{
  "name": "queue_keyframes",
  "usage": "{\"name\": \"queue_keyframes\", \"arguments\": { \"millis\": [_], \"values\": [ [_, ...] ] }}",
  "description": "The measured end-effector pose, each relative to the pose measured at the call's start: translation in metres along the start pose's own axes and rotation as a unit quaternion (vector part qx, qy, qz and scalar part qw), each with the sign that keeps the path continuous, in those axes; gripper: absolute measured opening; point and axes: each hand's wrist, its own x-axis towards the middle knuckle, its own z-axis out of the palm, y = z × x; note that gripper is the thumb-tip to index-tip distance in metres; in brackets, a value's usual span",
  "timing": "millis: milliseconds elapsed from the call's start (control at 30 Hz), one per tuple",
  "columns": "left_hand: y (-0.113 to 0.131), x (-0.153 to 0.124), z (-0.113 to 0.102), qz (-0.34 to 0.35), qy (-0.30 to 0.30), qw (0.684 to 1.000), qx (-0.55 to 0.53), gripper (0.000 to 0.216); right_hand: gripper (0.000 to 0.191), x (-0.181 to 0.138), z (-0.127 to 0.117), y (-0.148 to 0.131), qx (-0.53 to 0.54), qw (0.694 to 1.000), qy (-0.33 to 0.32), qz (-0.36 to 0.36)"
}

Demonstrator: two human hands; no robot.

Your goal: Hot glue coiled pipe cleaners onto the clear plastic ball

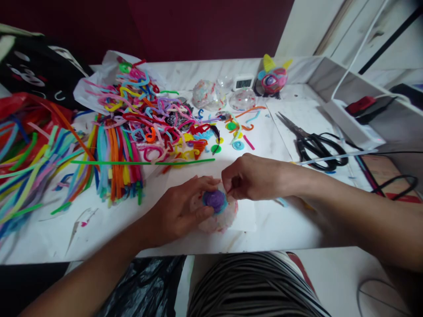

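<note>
A clear ball [220, 219] with pale specks rests near the front edge of the white table [99, 229]. On its top sits a purple fuzzy coil [214, 198] ringed in light blue. My left hand [180, 210] wraps round the ball's left side, thumb and fingers against the coil. My right hand [253, 177] is closed in a pinch at the coil's upper right edge; what its fingertips hold is too small to make out.
A heap of coloured pipe cleaners [132, 127] covers the left of the table, with a long green one [142, 163] lying across. Black scissors [313, 143] lie at right. Clear half-domes [243, 99], a small clock [243, 82] and a finished pink ball figure [273, 79] stand behind.
</note>
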Motion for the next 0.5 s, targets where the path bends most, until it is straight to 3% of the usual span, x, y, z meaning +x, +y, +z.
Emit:
{"name": "queue_keyframes", "arguments": {
  "millis": [200, 500],
  "values": [
    [0.015, -0.005, 0.006, 0.060, 0.066, 0.985, 0.145, 0.029, 0.009, -0.004, 0.003, 0.007, 0.043, 0.999, 0.006, 0.002],
    [0.033, 0.006, 0.029, 0.027, 0.174, 0.953, 0.248, 0.012, 0.011, -0.002, 0.006, 0.008, 0.032, 0.999, 0.028, -0.004]
  ]
}}
